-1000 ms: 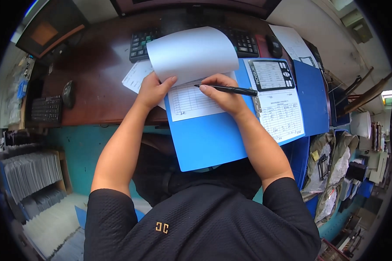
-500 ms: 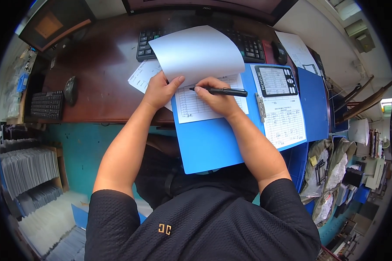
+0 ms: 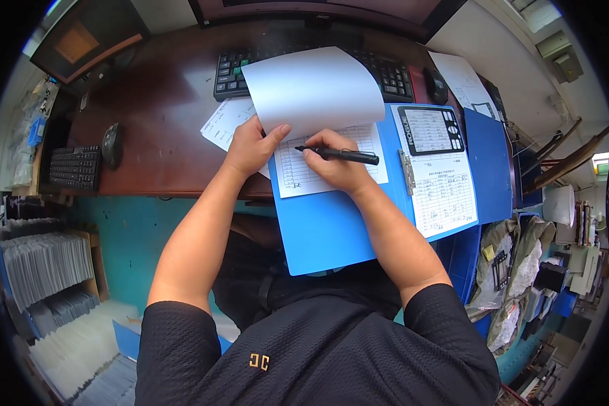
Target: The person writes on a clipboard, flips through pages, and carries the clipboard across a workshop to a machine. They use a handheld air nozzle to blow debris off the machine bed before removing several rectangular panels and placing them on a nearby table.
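My right hand (image 3: pixel 338 162) grips a black pen (image 3: pixel 348 155), its tip pointing left over a printed form (image 3: pixel 298 177) with a table on it. My left hand (image 3: pixel 252 145) is closed on the lower left edge of a lifted, curling white sheet (image 3: pixel 311 88), thumb on top. Beneath the form lies an open blue folder (image 3: pixel 328 237), which overhangs the desk's near edge. On the folder's right half, a metal clip (image 3: pixel 407 170) sits beside another filled-in form (image 3: pixel 446 196). A black-framed flat card (image 3: pixel 430 128) rests on that form's upper part.
A keyboard (image 3: pixel 231 74) lies partly under the lifted sheet, below a monitor (image 3: pixel 331 15). Mice (image 3: pixel 111 145) stand at both sides, with a second keyboard (image 3: pixel 73 166) at left. Loose papers (image 3: pixel 229 122) stick out by my left hand. A darker blue folder (image 3: pixel 487 159) lies at right.
The pen and right hand have shifted slightly down relative to the form, and the pen's back end now tilts lower. My left hand still holds the raised sheet. The whole view has shifted a little.
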### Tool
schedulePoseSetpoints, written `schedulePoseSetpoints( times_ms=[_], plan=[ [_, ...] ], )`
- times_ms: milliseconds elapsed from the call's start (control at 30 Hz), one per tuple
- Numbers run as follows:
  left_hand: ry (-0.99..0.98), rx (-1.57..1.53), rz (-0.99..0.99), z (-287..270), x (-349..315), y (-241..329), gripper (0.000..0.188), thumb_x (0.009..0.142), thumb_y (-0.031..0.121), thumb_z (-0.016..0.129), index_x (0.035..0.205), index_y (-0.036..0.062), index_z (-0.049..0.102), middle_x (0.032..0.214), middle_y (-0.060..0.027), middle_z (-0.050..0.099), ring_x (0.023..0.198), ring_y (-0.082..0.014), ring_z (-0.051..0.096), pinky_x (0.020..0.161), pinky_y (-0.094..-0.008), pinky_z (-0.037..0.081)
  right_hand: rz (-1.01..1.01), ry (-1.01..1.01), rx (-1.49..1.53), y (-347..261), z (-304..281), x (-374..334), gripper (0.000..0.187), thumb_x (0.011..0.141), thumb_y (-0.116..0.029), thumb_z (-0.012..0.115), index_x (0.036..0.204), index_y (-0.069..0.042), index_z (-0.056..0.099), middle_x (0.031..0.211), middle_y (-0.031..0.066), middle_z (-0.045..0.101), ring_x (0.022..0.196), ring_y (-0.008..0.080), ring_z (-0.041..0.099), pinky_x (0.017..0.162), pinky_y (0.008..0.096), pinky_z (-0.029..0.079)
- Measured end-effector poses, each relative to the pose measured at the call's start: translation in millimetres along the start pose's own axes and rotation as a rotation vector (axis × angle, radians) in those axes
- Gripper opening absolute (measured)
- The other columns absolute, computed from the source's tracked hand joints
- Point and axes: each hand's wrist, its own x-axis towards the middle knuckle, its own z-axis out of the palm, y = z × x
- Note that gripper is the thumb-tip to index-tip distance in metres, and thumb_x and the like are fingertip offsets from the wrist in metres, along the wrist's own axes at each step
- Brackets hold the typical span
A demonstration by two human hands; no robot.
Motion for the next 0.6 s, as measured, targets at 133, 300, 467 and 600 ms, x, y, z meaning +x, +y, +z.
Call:
schedulePoseSetpoints(
  times_ms=[133,300,467,600],
  plan=[
    [0.015,0.049,0.015,-0.2,-1.1,2.6,0.039,0.096,0.036,0.074,0.114,0.0011,0.071,0.102,-0.0151,0.077,0.093,-0.0241,0.073,0.083,-0.0354,0.055,0.049,-0.022,-0.022,-4.8,-0.1,-1.7,0.022,0.086,-0.02,0.075,0.096,0.0,0.071,0.084,0.0149,0.074,0.075,0.0241,0.071,0.071,0.0336,0.056],
    [0.0,0.035,-0.004,-1.2,-0.1,1.1,0.039,0.096,0.036,0.074,0.114,0.0016,0.072,0.102,-0.0156,0.077,0.092,-0.0252,0.073,0.083,-0.036,0.056,0.019,-0.01,0.0,-7.2,1.8,-2.5,0.021,0.086,-0.02,0.074,0.093,0.0,0.072,0.083,0.0148,0.074,0.074,0.0244,0.072,0.071,0.0339,0.056],
    [0.007,0.05,0.009,0.4,0.2,0.0,0.039,0.095,0.036,0.075,0.113,0.0007,0.071,0.102,-0.0159,0.077,0.092,-0.025,0.073,0.083,-0.0356,0.056,0.021,-0.011,-0.022,-6.4,3.5,-3.5,0.02,0.086,-0.021,0.074,0.089,-0.001,0.073,0.08,0.0142,0.074,0.072,0.0249,0.072,0.07,0.0345,0.057],
    [0.007,0.022,0.009,2.0,-0.5,0.5,0.038,0.096,0.034,0.074,0.113,-0.0003,0.071,0.102,-0.0163,0.077,0.093,-0.0234,0.073,0.083,-0.0352,0.056,-0.001,0.015,-0.032,-4.9,4.8,-4.9,0.019,0.085,-0.02,0.074,0.089,-0.001,0.074,0.08,0.0146,0.074,0.072,0.0264,0.073,0.07,0.0359,0.057]
  ],
)
